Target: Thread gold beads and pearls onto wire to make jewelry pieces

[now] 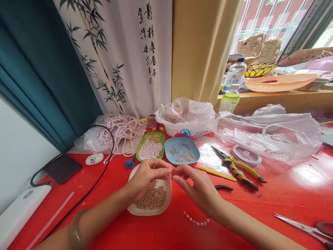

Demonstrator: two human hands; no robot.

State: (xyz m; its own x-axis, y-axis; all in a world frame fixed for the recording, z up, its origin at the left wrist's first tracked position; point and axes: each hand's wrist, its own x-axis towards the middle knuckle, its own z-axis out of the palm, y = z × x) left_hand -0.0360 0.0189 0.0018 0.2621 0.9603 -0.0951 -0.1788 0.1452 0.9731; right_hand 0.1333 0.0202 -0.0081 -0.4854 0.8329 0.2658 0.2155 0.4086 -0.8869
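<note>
Bead strand [197, 221] lies on the tabletop [161, 234] at five o'clock from the fingers, nearer the right hand [201, 189], long axis ten-to-four. Fingers of right and left hand [147, 175] narrow, tips nearly meeting; whether anything is held, cannot tell.

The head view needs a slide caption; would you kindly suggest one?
Left hand over a white tray of golden beads, right hand close beside the left.

Right here, anything between the left hand [149, 173] and right hand [199, 187] is too small to make out! The left one covers part of the white dish [168, 200], and the right edge crops the scissors [299, 225] at the handles.
</note>
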